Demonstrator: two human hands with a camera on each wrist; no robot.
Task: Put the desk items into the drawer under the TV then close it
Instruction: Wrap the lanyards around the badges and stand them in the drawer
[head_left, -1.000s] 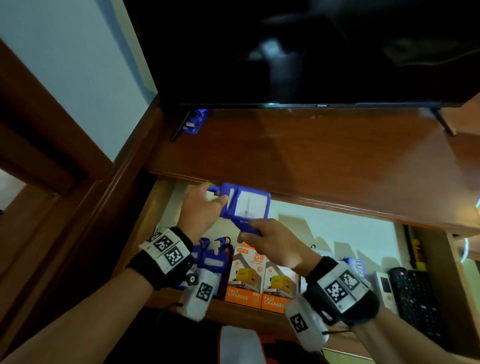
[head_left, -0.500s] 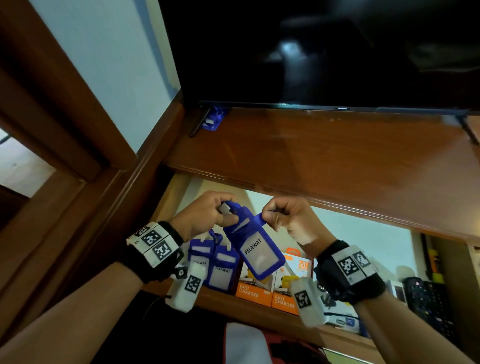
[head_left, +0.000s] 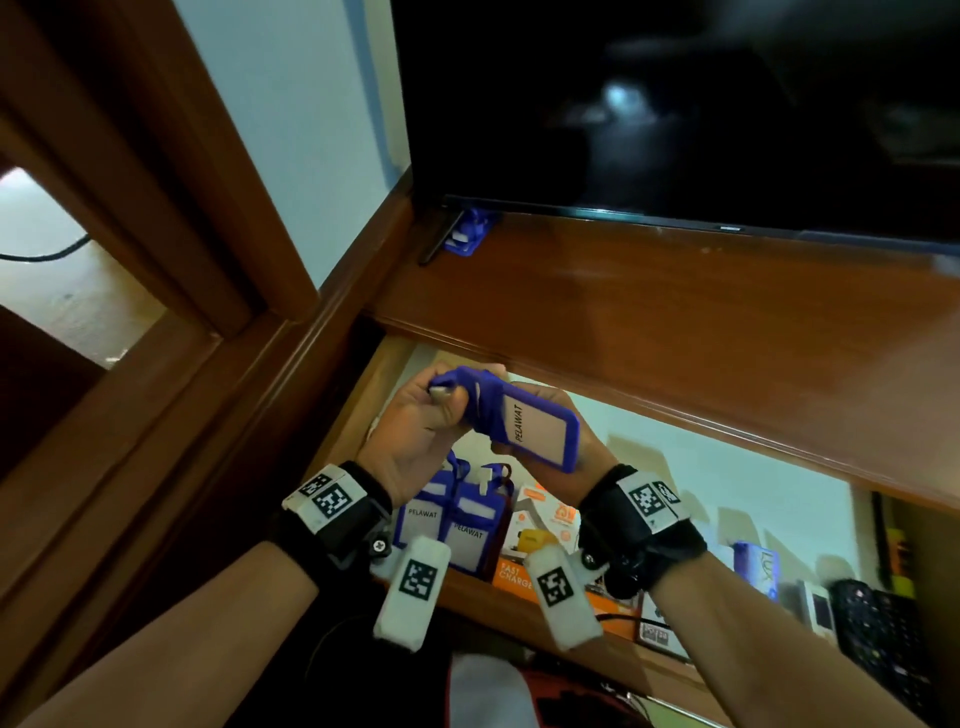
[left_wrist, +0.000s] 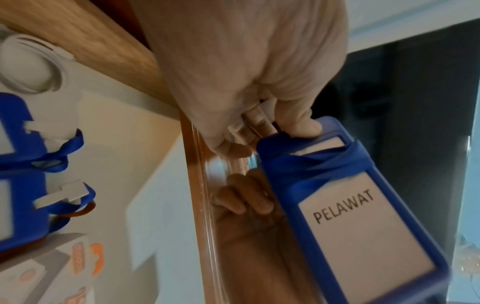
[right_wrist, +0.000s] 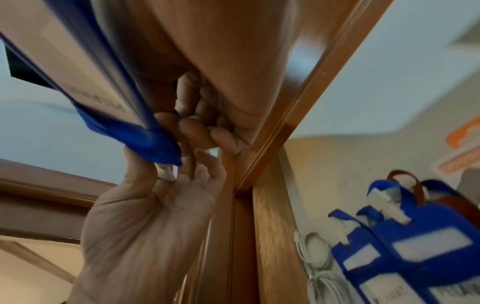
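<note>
Both hands hold a blue badge holder (head_left: 537, 434) marked PELAWAT above the open drawer (head_left: 358, 421). Its blue strap is wound round its top end (left_wrist: 324, 162). My left hand (head_left: 441, 402) grips that top end and the white clip, with the thumb pressing on the holder's edge (left_wrist: 303, 125). My right hand (head_left: 589, 452) sits behind the holder with its fingers (right_wrist: 205, 127) curled against the back. Two more blue badge holders (head_left: 447, 525) lie at the drawer's front left. Another blue badge holder (head_left: 470, 236) lies on the desk by the TV's left foot.
Orange charger boxes (head_left: 524, 561), a coiled white cable (right_wrist: 317, 257), a small blue box (head_left: 753, 566) and a black keyboard (head_left: 878, 629) lie in the drawer. The desk top's edge (head_left: 675, 410) overhangs its back. The TV (head_left: 675, 114) stands above; a wooden frame (head_left: 156, 218) rises at left.
The strap that hung stretched between my hands is now wound round the holder's top. My right hand has moved behind the holder, which has turned and risen a little.
</note>
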